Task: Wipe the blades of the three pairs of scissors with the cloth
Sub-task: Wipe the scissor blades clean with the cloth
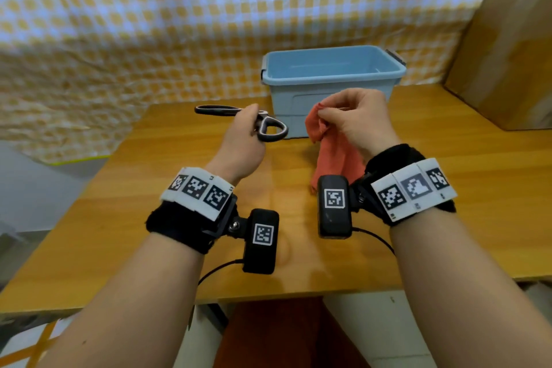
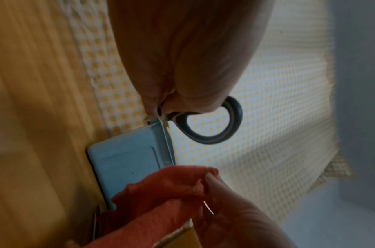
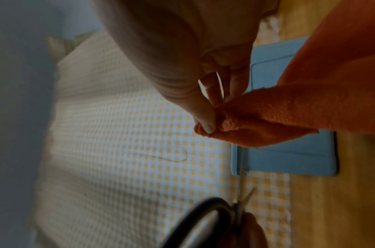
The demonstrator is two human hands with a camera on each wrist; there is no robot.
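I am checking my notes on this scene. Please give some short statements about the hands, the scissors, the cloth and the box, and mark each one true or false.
1. The left hand holds a pair of scissors. True.
2. The cloth is blue. False: it is orange-red.
3. The right hand pinches the cloth. True.
4. The cloth lies inside the blue box. False: it hangs from the right hand in front of the box.
5. The blue box stands on the wooden table. True.
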